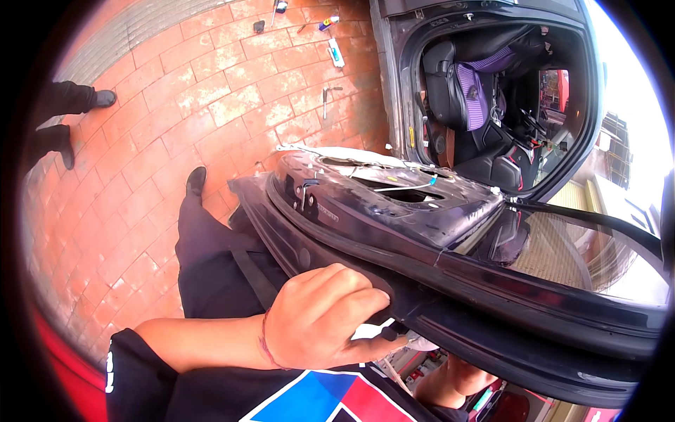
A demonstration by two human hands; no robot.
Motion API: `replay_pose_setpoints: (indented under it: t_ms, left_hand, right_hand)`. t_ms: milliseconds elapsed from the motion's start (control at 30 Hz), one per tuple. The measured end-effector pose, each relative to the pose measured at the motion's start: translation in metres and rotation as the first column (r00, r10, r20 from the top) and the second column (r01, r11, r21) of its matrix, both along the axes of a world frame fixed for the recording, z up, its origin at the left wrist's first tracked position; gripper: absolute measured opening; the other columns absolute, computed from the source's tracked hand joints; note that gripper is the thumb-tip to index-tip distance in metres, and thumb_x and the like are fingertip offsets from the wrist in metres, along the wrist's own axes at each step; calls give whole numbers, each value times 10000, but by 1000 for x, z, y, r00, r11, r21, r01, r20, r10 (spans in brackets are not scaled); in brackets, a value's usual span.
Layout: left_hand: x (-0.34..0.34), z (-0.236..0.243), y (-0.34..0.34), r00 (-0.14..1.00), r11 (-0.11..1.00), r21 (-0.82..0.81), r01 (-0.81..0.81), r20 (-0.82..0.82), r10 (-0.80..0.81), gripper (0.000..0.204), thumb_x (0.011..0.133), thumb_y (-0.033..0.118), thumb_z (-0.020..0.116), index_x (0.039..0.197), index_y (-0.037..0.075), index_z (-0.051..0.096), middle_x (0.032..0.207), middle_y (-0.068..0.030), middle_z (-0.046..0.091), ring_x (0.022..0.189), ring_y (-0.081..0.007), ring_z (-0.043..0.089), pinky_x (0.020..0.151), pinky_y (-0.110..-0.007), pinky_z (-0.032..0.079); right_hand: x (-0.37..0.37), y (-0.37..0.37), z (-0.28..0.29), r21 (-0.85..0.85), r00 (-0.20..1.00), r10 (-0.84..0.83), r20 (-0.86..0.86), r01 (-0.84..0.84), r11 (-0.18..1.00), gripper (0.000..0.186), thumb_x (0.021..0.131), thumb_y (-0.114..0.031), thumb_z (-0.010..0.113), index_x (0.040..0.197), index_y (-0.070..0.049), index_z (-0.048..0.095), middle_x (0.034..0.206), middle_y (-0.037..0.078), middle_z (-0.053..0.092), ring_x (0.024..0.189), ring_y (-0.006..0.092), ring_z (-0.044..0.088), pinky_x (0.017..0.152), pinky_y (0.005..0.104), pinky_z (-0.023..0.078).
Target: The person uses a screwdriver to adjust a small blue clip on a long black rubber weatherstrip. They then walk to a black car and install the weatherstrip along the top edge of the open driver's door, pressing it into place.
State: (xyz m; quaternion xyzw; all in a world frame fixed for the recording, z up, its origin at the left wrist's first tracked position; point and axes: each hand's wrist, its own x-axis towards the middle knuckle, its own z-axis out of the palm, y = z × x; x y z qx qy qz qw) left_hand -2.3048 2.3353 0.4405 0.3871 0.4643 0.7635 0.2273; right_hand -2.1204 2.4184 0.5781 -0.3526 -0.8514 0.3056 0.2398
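A dark car door (394, 218) stands open across the middle, its inner metal bare, with large cut-out openings and a pale cable or rod showing. My left hand (327, 316) is against the door's outer side, fingers curled and thumb stretched towards a small dark piece (392, 333). What the fingers hold, if anything, is hidden. Lower right, my right hand (453, 380) is low beside the door's outer face, mostly covered by the door edge. Its fingers do not show clearly. A whitish thing (422, 342) lies between the two hands.
The car's cabin (485, 105) shows black and purple seats beyond the door. A ratchet-like tool (326, 102), a white-and-blue tube (335, 53) and a small can (328, 23) lie on the red brick paving (169, 105). Another person's legs (67, 98) stand at far left.
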Motion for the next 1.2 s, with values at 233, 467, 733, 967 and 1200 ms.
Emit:
replay_pose_setpoints:
  t_ms: [233,467,733,967,1200]
  left_hand:
    - [-19,8,4,934,995,-98,27,-352,-60,320,755,298,723,857,43,558,738,-43,448,582,-181,497,480,-288,394]
    - [-32,4,14,901,982,12,190,-399,-169,310,731,261,771,778,41,557,687,-47,431,538,-178,482,472,-284,422]
    - [-31,0,19,936,988,62,145,-331,-116,357,665,226,825,800,15,569,705,-56,464,547,-200,509,474,-305,430]
    - [-36,-2,18,938,983,31,182,-306,-164,360,715,281,828,762,55,551,699,-33,476,547,-180,498,491,-297,426]
    - [-34,-7,15,919,961,-27,277,-285,-273,431,747,375,802,674,100,478,631,-20,444,513,-167,481,474,-282,387]
  right_hand:
    - [16,-3,-7,221,936,-4,351,-79,972,557,820,-109,835,1285,49,572,1232,130,645,1037,215,640,945,344,512]
    - [-7,-5,-7,368,823,-37,567,-213,905,519,827,-72,821,1276,39,585,1233,122,648,1045,220,640,963,334,502]
    - [1,-3,-24,480,815,-220,536,-80,873,408,844,-104,806,1187,25,628,1119,112,685,979,214,650,913,333,512]
    - [-4,-1,-30,418,894,-241,378,68,906,434,811,-141,843,1150,26,630,1085,100,687,936,208,647,885,335,520]
    - [-10,-3,-23,412,858,-274,434,81,908,439,804,-141,848,1147,26,631,1083,98,686,935,208,644,885,336,520]
